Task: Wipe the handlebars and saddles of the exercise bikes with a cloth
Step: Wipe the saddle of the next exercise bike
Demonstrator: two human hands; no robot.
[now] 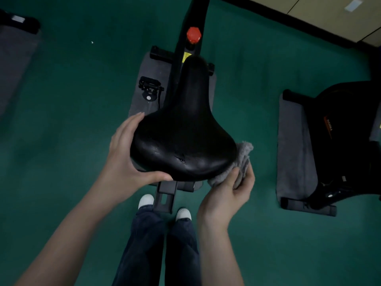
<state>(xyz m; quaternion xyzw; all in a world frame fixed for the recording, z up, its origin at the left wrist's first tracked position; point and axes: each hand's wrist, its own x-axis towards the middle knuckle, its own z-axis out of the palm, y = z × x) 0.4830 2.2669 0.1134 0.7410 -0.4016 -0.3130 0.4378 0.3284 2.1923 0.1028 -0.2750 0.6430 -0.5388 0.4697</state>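
A black bike saddle (183, 129) fills the middle of the view, its nose pointing away from me, with a small tear near its rear edge. My left hand (125, 153) grips the saddle's rear left side, fingers along the flank and thumb under the back rim. My right hand (228, 193) holds a bunched grey cloth (237, 162) pressed against the saddle's rear right edge. The handlebars are out of view.
A red knob (193, 35) sits on the black frame beyond the saddle. The bike stands on a grey mat (144, 100) on green floor. Another black bike (348, 141) on its own mat stands to the right. My feet (165, 207) are just behind the rear stabiliser.
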